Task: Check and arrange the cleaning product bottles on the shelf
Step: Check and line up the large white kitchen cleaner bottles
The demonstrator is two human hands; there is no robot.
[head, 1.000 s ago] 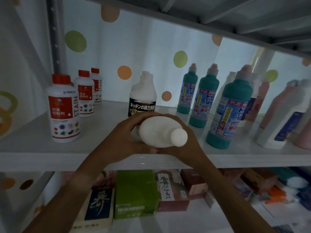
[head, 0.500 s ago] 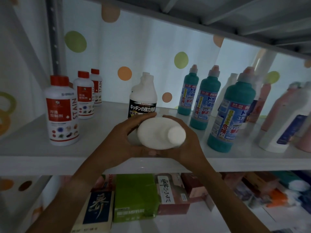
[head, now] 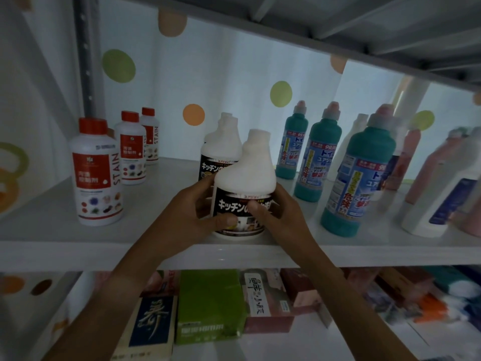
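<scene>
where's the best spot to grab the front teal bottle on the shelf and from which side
Probably round the labelled body of the front teal bottle, coming from the shelf's open front edge. It stands upright, its body is wider than the narrow grey cap, and more bottles crowd behind and to its right, so the front is the free side.

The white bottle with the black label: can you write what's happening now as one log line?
white bottle: upright, front of shelf | left hand: grips it | right hand: grips it | twin bottle: behind

Matt white plastic bottle [head: 244, 175] (glossy black label [head: 234, 204]) on smooth glossy shelf [head: 78, 246]
</scene>
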